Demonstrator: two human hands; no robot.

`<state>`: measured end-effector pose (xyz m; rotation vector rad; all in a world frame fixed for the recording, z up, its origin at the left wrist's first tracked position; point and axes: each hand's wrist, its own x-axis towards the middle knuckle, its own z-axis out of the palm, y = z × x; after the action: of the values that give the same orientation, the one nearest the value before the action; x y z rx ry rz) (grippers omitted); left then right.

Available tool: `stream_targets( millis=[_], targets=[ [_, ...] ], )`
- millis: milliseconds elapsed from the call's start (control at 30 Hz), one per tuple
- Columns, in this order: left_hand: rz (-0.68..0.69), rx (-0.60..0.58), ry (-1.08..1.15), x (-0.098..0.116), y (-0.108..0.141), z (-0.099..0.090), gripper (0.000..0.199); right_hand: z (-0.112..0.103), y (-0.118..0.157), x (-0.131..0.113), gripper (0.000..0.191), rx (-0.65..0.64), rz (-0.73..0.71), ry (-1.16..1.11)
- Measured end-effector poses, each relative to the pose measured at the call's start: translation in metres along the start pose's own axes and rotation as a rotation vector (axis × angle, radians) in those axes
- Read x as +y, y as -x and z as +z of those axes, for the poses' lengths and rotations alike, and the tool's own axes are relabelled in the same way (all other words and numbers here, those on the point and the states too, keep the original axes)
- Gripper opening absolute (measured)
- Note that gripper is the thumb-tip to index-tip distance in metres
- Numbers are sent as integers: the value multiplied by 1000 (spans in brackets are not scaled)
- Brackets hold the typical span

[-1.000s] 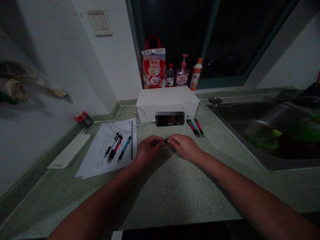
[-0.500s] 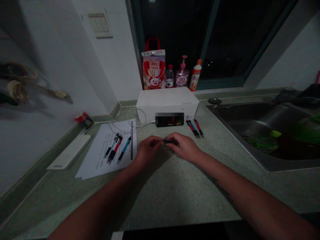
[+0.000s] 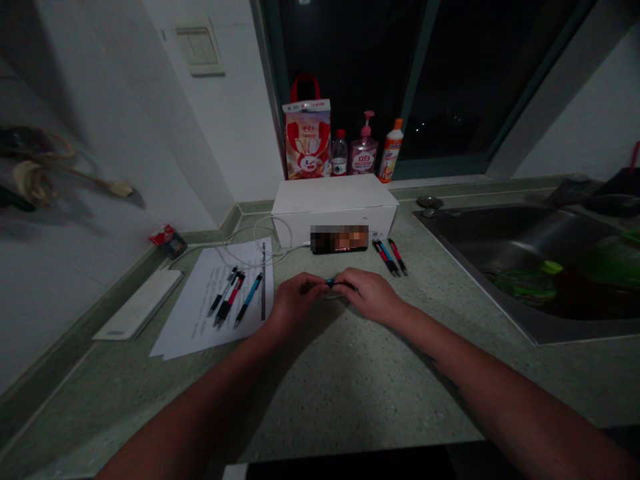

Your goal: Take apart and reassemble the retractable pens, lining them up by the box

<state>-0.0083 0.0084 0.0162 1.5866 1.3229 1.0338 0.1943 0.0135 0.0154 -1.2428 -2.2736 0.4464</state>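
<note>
My left hand (image 3: 296, 300) and my right hand (image 3: 370, 293) meet above the middle of the counter, fingertips pinched toward each other. Between them is a short dark and blue pen piece (image 3: 330, 283), mostly covered by the fingers. A thin pale stick (image 3: 334, 296) shows just below the fingertips; whether it is held or lies on the counter I cannot tell. To the left, several pens (image 3: 231, 299) with black grips lie on printed paper sheets (image 3: 187, 327). More pens, red and blue (image 3: 386, 257), lie to the right of the hands, near the box.
A phone (image 3: 340, 241) on a white cable leans against a white box (image 3: 335, 197). Bottles (image 3: 364, 152) and a red bag (image 3: 308, 140) stand behind it. The steel sink (image 3: 520, 327) is on the right; a white flat case (image 3: 140, 305) lies by the left wall.
My right fingers have shifted slightly on the piece, so less of its dark length shows and a bit of blue is visible between the hands. The phone's screen picture has changed.
</note>
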Motion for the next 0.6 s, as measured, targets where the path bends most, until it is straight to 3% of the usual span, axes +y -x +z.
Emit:
stream_targets(
  millis=[100,200,300,400,467,600],
  targets=[
    [14,-73,-91,-3,1,1,9,-3,-1,1,25,3,18,22],
    [151,-189,-259,-8,3,4,7,-5,-1,3,13,18,70,40],
    [305,-288,-427,-11,6,7,9,-4,-1,6,7,-63,70,108],
    [338,-336,-507,-11,7,7,9,-1,0,8,10,-146,59,167],
    [333,-318,-523,-11,6,5,7,0,0,8,10,-175,60,196],
    [292,-144,-562,-12,-1,-2,12,0,0,7,9,-185,54,234]
  ],
)
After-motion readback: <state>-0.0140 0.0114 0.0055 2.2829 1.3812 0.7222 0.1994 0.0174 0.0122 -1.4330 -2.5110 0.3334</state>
